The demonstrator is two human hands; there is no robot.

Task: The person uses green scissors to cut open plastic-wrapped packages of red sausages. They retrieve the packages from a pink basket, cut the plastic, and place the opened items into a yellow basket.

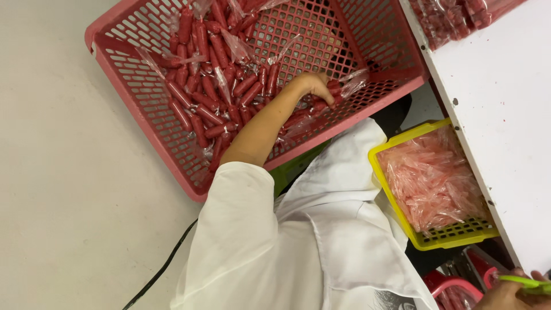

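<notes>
A black cable (163, 267) is lying on the pale floor (51, 189) at the lower left. Above it a red crate (155, 123) is sitting tilted, holding a heap of red sausages (209, 74) in clear wrappers, piled mostly toward its left and upper side, while its right part is showing bare mesh. The person's white sleeve (241, 229) is filling the lower middle, and the bare forearm is crossing over the crate's near rim, hiding some sausages beneath it. The left hand (313, 86) is reaching down into the crate, its fingers (328, 97) curling narrowly around a wrapped sausage (334, 87) at the edge of the heap, with a loose clear wrapper (354, 80) just beside them. To the right, a yellow basket (453, 236) full of crumpled pinkish wrappers (430, 178) is sitting below the edge of the white tabletop (505, 126). More bagged sausages (453, 17) are lying on the tabletop's far corner. At the bottom right, the right hand (508, 294) is partly cut off by the frame, its fingers closing on a green tool (525, 282), near a small red basket (456, 287).
</notes>
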